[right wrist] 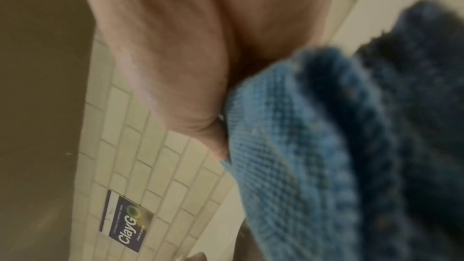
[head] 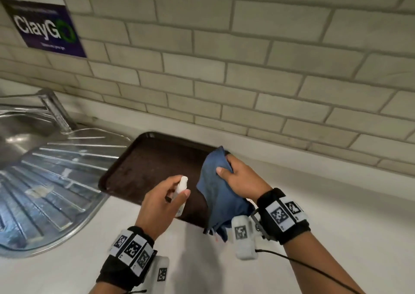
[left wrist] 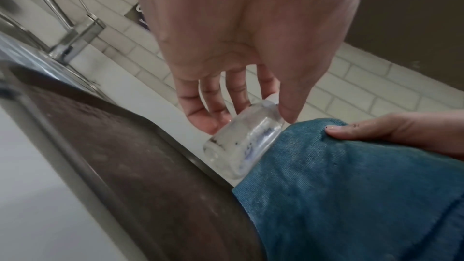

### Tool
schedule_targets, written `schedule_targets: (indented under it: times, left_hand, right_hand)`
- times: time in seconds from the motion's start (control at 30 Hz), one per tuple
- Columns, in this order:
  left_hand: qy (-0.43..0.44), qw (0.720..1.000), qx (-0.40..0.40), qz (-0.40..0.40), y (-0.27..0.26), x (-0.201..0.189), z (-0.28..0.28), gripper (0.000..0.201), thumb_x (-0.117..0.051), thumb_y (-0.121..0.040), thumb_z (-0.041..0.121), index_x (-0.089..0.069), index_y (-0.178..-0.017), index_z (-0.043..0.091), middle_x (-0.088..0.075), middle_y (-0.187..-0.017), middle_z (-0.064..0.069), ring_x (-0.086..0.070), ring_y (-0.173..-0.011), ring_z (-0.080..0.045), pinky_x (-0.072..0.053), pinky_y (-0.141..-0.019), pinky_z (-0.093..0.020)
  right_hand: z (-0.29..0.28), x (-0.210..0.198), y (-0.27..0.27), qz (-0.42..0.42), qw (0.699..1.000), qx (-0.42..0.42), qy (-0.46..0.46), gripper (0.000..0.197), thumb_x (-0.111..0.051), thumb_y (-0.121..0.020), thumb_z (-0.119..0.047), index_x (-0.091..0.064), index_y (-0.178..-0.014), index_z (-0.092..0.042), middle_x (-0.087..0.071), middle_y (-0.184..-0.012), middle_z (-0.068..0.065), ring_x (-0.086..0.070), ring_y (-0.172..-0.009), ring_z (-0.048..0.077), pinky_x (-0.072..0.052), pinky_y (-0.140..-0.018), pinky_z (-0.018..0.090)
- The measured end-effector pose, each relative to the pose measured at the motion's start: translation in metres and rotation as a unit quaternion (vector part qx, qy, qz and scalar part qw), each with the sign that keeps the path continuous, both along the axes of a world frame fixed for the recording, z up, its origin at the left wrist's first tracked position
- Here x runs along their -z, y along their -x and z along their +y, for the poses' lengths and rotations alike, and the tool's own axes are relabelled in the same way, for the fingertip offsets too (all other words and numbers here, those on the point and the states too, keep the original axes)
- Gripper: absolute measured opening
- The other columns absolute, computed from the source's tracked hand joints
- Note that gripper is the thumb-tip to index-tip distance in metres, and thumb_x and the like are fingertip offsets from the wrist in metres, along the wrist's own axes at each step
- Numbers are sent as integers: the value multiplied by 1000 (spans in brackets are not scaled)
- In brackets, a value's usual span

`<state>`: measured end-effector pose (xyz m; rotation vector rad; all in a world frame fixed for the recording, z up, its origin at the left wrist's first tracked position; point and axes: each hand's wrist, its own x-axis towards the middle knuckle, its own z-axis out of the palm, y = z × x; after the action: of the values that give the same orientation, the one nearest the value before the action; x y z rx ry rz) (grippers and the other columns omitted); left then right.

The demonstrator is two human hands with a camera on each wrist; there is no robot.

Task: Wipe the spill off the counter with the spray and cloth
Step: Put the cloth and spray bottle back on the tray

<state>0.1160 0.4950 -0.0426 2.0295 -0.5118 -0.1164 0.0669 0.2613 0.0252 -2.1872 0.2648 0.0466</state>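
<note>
My left hand (head: 167, 198) grips a small clear spray bottle (head: 181, 189) with a white nozzle, held above the near part of a dark brown tray (head: 146, 165). In the left wrist view the fingers and thumb curl round the spray bottle (left wrist: 247, 138), which touches the blue cloth (left wrist: 351, 186). My right hand (head: 235, 177) holds the blue cloth (head: 219, 195) bunched and hanging over the tray's right side. The right wrist view is filled by the palm and the blue cloth (right wrist: 314, 156). No spill is plainly visible on the white counter (head: 325, 204).
A steel sink with a ribbed drainboard (head: 45, 181) and a tap (head: 56, 111) lies to the left, against the tray's edge. A tiled wall (head: 247, 57) rises behind, bearing a dark "ClayGo" sign (head: 45, 27). A black cable (head: 303, 266) trails from my right wrist.
</note>
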Motion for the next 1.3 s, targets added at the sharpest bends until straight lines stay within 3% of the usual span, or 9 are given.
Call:
schedule_targets:
  times: [0.17, 0.4, 0.5, 0.6, 0.77, 0.9, 1.03, 1.2, 1.3]
  left_hand:
    - [-41, 998, -43, -12, -62, 9, 35, 38, -68, -88, 41, -62, -124, 34, -69, -105, 13, -66, -94, -4, -55, -90, -35]
    - [-72, 994, -84, -25, -131, 31, 57, 41, -66, -85, 50, -61, -123, 36, -70, -100, 10, -66, -89, -7, -53, -87, -31]
    - [-76, 993, -89, -27, -158, 38, 60, 43, -65, -84, 52, -60, -124, 35, -70, -102, 7, -66, -89, -12, -54, -87, -34]
    - [-70, 992, -102, -33, -184, 40, 54, 44, -68, -84, 48, -63, -124, 29, -67, -98, 4, -65, -85, -15, -54, -86, -37]
    - [-45, 993, -104, -34, -216, 42, 32, 58, -59, -73, 59, -67, -118, 23, -67, -92, 1, -66, -79, -17, -55, -82, -35]
    - [-83, 993, -87, -10, -246, 44, 10, 46, -66, -81, 49, -66, -118, 22, -69, -100, -2, -67, -88, -21, -46, -78, -28]
    - [-118, 989, -85, 3, -267, 48, -12, 34, -65, -90, 34, -64, -122, 22, -69, -110, -8, -64, -102, -28, -40, -80, -27]
    - [-130, 988, -89, -4, -279, 59, -26, 34, -56, -94, 38, -60, -126, 27, -68, -114, -10, -63, -109, -33, -40, -82, -31]
    - [-134, 986, -104, -2, -275, 57, -31, 33, -54, -97, 33, -59, -128, 23, -67, -119, -13, -60, -112, -36, -43, -88, -36]
  right_hand:
    - [36, 12, -87, 32, 999, 22, -28, 44, -50, -99, -31, -43, -138, -13, -56, -133, 12, -55, -120, 32, -45, -97, 37]
    - [58, 33, -181, 19, 996, 54, -72, 34, -51, -99, -21, -46, -127, -3, -59, -122, 17, -57, -111, 30, -43, -86, 33]
    - [61, 47, -206, 12, 991, 80, -108, 33, -52, -99, -21, -47, -126, -2, -58, -124, 16, -56, -114, 31, -46, -97, 40]
    - [49, 71, -222, 41, 985, 92, -143, 33, -52, -99, -23, -48, -125, -3, -60, -122, 16, -57, -115, 34, -48, -97, 44]
    - [32, 87, -211, 72, 975, 146, -151, 33, -50, -101, -18, -41, -128, -2, -56, -122, 14, -55, -112, 31, -45, -98, 42]
    - [15, 114, -194, 112, 972, 180, -96, 39, -55, -97, -18, -41, -131, -3, -55, -125, 11, -54, -118, 34, -43, -103, 45]
    - [1, 133, -175, 162, 963, 211, -49, 45, -54, -93, -21, -39, -134, -8, -58, -122, 16, -58, -110, 33, -48, -95, 41]
    - [-4, 120, -153, 205, 959, 194, 13, 51, -52, -94, -20, -31, -140, -10, -57, -129, 20, -57, -114, 34, -40, -80, 27]
    - [-4, 115, -144, 212, 959, 181, 51, 53, -52, -92, -20, -32, -140, -13, -58, -129, 19, -58, -113, 35, -42, -81, 27]
